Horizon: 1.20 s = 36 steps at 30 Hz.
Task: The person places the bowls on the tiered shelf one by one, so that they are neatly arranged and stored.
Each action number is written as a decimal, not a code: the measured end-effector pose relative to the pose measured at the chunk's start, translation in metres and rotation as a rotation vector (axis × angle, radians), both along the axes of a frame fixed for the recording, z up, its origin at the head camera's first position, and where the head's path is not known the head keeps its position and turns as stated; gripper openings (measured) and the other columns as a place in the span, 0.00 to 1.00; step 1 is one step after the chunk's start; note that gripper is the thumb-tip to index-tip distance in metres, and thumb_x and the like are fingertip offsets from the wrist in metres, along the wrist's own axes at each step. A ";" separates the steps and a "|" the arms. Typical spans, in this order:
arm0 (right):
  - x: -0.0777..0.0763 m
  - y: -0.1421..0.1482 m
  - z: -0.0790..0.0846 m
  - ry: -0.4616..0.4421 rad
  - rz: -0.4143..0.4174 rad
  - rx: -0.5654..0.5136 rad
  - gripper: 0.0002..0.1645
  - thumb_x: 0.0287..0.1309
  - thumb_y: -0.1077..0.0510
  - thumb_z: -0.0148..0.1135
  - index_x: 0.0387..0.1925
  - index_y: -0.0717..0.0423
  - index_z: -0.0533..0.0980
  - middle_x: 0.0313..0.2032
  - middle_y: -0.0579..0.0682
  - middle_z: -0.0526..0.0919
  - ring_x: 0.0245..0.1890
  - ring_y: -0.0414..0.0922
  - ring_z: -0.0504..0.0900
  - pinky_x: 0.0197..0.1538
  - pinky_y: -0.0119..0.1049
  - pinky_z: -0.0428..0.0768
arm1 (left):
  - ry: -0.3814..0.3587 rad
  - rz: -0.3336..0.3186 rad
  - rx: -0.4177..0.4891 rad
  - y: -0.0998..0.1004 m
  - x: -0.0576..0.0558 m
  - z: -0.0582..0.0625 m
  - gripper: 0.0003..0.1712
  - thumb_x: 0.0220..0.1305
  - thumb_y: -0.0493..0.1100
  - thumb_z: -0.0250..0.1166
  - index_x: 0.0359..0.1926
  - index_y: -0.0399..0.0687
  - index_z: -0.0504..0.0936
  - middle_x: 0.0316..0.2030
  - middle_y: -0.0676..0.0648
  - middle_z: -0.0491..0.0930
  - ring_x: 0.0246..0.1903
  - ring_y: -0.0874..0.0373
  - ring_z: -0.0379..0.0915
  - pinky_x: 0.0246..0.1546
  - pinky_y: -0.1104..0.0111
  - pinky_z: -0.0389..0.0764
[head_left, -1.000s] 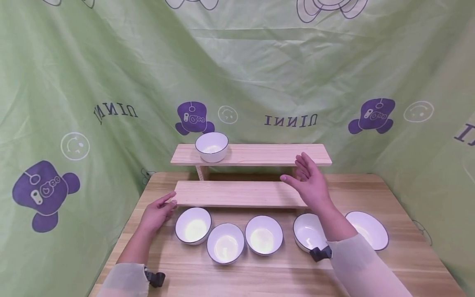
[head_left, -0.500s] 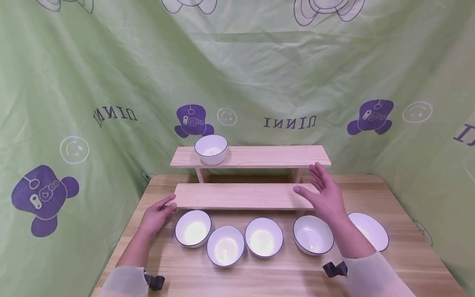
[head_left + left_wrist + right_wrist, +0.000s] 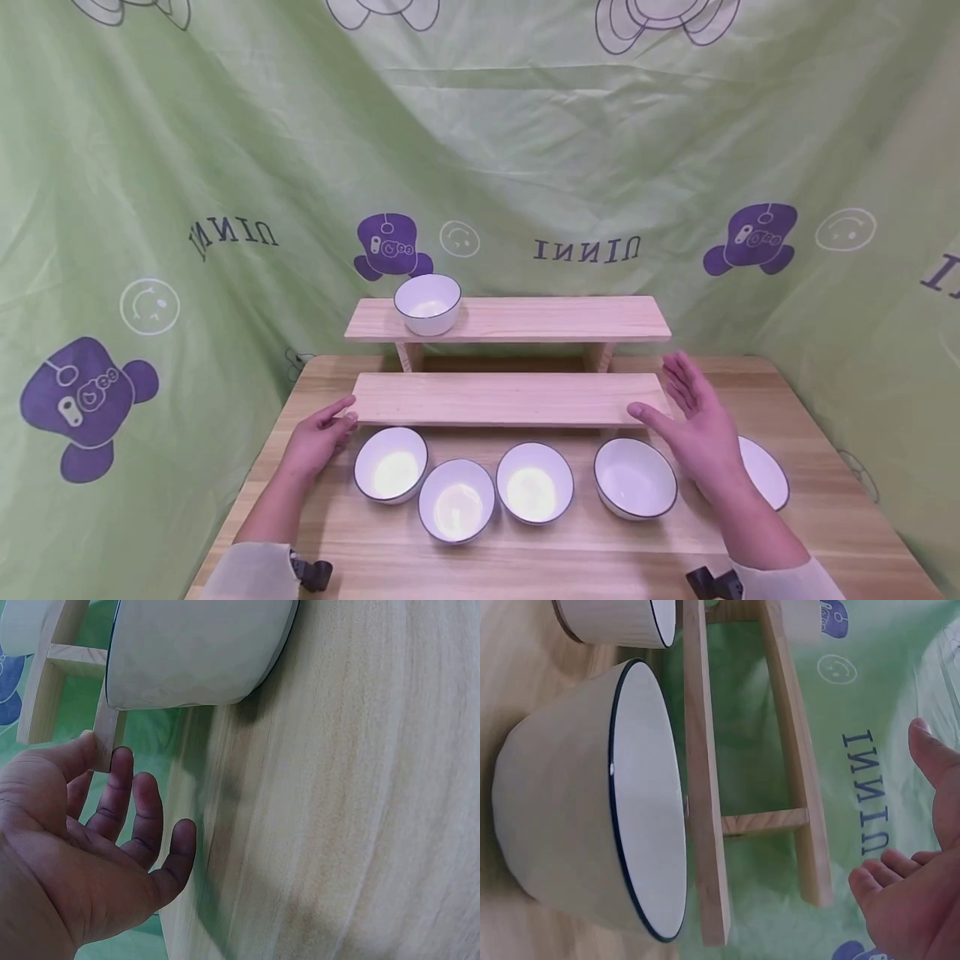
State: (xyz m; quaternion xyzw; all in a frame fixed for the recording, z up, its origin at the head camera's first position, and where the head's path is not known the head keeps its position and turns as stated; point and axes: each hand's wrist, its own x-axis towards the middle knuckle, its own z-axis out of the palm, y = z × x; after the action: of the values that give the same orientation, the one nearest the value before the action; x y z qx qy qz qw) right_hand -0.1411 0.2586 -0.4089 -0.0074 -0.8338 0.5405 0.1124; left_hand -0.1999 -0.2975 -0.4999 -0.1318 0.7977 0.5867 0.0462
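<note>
A two-tier wooden shelf [image 3: 502,398] stands on the table. My left hand [image 3: 317,440] is at the left end of its lower board, which lies between thumb and fingers in the left wrist view. A white, dark-rimmed bowl [image 3: 428,305] sits on the upper board at the left. My right hand [image 3: 701,429] is raised at the shelf's right end, fingers extended and thumb spread, holding nothing. Before the shelf are white bowls: a left one [image 3: 391,465], a front one [image 3: 456,502], a middle one [image 3: 534,483] and a right one [image 3: 635,478].
A white dish [image 3: 765,473] at the far right is partly hidden behind my right hand. The wooden table [image 3: 570,567] carries everything. Green printed cloth [image 3: 525,150] hangs behind the table and along both sides.
My right hand has moved rightward and down, from over the boards to beyond the shelf's right end, uncovering the right bowl. My left hand has stayed at the left end.
</note>
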 end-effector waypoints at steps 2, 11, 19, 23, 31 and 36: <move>0.003 0.003 -0.001 -0.001 -0.004 -0.002 0.66 0.58 0.50 0.79 0.84 0.49 0.44 0.79 0.56 0.58 0.76 0.59 0.61 0.63 0.12 0.62 | 0.002 -0.002 -0.001 0.000 0.000 0.000 0.35 0.72 0.54 0.68 0.75 0.52 0.72 0.49 0.42 0.85 0.43 0.51 0.80 0.46 0.63 0.85; 0.018 0.013 -0.008 -0.017 -0.033 0.044 0.66 0.59 0.48 0.78 0.84 0.47 0.44 0.79 0.56 0.58 0.76 0.61 0.60 0.61 0.10 0.61 | 0.003 0.003 0.000 0.001 -0.002 -0.002 0.34 0.72 0.54 0.68 0.74 0.51 0.73 0.49 0.42 0.86 0.44 0.49 0.81 0.46 0.62 0.85; 0.028 0.021 -0.013 -0.042 -0.053 0.044 0.65 0.60 0.48 0.77 0.84 0.45 0.43 0.80 0.55 0.56 0.77 0.60 0.58 0.61 0.09 0.60 | 0.011 0.003 -0.007 0.000 -0.004 0.001 0.34 0.72 0.54 0.68 0.74 0.52 0.73 0.47 0.44 0.86 0.43 0.51 0.80 0.45 0.64 0.85; 0.032 0.024 -0.017 -0.047 -0.072 0.061 0.65 0.60 0.50 0.77 0.84 0.46 0.42 0.80 0.56 0.55 0.77 0.59 0.57 0.61 0.08 0.59 | 0.011 -0.001 -0.009 0.000 -0.003 0.001 0.34 0.72 0.53 0.68 0.74 0.51 0.73 0.47 0.44 0.87 0.42 0.53 0.80 0.44 0.64 0.85; 0.042 0.035 -0.024 -0.035 -0.108 0.085 0.65 0.61 0.52 0.77 0.84 0.51 0.43 0.79 0.59 0.56 0.78 0.50 0.57 0.63 0.09 0.58 | -0.010 -0.007 0.027 0.010 0.007 0.025 0.32 0.73 0.46 0.67 0.74 0.44 0.72 0.47 0.39 0.86 0.41 0.51 0.80 0.44 0.61 0.85; 0.048 0.042 -0.034 -0.047 -0.142 0.085 0.65 0.60 0.53 0.78 0.84 0.50 0.44 0.79 0.60 0.57 0.79 0.48 0.57 0.63 0.10 0.58 | -0.016 -0.010 0.041 0.013 0.010 0.034 0.31 0.74 0.43 0.67 0.74 0.41 0.71 0.46 0.39 0.86 0.40 0.52 0.79 0.43 0.61 0.85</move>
State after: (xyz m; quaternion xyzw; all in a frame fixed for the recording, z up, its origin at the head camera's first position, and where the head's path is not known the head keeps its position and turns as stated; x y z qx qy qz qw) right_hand -0.0933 0.3006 -0.4425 -0.0743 -0.8558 0.4948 0.1312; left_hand -0.1895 -0.2847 -0.4660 -0.1316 0.7859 0.6014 0.0582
